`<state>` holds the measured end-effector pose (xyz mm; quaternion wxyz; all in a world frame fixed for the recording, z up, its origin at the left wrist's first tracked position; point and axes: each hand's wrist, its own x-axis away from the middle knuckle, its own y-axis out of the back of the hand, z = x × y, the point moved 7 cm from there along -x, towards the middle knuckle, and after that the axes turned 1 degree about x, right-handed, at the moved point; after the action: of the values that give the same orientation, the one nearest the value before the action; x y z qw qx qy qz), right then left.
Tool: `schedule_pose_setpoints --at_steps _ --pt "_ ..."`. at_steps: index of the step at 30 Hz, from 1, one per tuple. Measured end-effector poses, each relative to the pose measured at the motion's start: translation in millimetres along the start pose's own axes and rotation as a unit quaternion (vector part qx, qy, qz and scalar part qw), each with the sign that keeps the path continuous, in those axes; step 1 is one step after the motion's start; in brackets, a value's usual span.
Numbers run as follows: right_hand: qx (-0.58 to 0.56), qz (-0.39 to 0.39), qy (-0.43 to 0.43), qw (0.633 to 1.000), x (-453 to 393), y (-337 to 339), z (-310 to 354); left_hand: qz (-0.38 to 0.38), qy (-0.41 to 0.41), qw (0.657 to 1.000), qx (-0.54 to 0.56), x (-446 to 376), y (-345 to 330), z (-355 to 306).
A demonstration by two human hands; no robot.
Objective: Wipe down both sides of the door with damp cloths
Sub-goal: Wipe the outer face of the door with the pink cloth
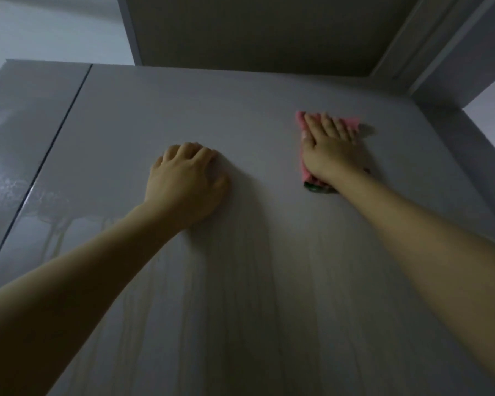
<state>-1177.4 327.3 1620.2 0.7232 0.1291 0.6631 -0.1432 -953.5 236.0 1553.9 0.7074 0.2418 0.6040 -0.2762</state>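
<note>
Upper door (255, 115), near its top edge. Right hand (330, 144) flat, fingers straight, pressing pink cloth (305, 167) to the panel's upper right. Left hand (187, 181) braced on the bare panel, fingers curled, holding nothing. Wet streaks below. Best here: overlapping strokes, even palm pressure, working downward over the runs. Count: one cloth visible, two hands, one door face.

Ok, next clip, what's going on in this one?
A person is wiping the upper part of a grey door panel, seen from below. The right hand lies flat, fingers straight, pressing a folded pink cloth against the door. The left hand rests on the door with fingers curled and no visible cloth. Water streaks run down the panel below both hands.
</note>
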Motion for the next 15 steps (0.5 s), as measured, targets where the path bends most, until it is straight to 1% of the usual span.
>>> schedule_pose_setpoints --at_steps 1,2,3,4,5,6,7,9,10,11,12,15 --pt "-0.002 -0.012 0.048 0.999 17 -4 14 0.002 0.005 1.000 -0.001 0 0 0" --pt "-0.006 -0.027 0.114 0.993 40 -6 29 0.000 0.012 1.000 -0.003 1 0 -1" --pt "-0.013 -0.027 0.173 0.984 65 -6 38 -0.005 0.019 1.000 -0.006 1 1 -3" --pt "-0.018 -0.020 0.212 0.977 80 -6 37 -0.010 0.024 1.000 -0.010 0 3 -6" --pt "-0.009 -0.015 0.230 0.973 80 -5 28 -0.010 0.025 1.000 -0.016 0 2 -11" --pt "0.003 -0.016 0.216 0.976 68 -3 12 -0.005 0.018 1.000 -0.020 0 1 -17" --pt "0.020 -0.012 0.169 0.985 48 -1 -7 0.003 0.005 1.000 -0.017 1 -3 -26" --pt "0.021 -0.010 0.034 0.999 14 7 -42 0.017 -0.022 1.000 0.005 2 -9 -46" --pt "0.015 -0.013 -0.011 1.000 8 9 -49 0.023 -0.032 0.999 0.016 1 -13 -56" --pt "0.015 -0.018 -0.024 0.999 11 9 -46 0.028 -0.039 0.999 0.024 -1 -16 -66" --pt "0.019 -0.023 -0.003 1.000 20 6 -38 0.033 -0.046 0.998 0.029 -2 -19 -76" --pt "-0.006 -0.019 0.148 0.989 63 -1 -17 0.036 -0.066 0.997 0.025 -6 -28 -97"
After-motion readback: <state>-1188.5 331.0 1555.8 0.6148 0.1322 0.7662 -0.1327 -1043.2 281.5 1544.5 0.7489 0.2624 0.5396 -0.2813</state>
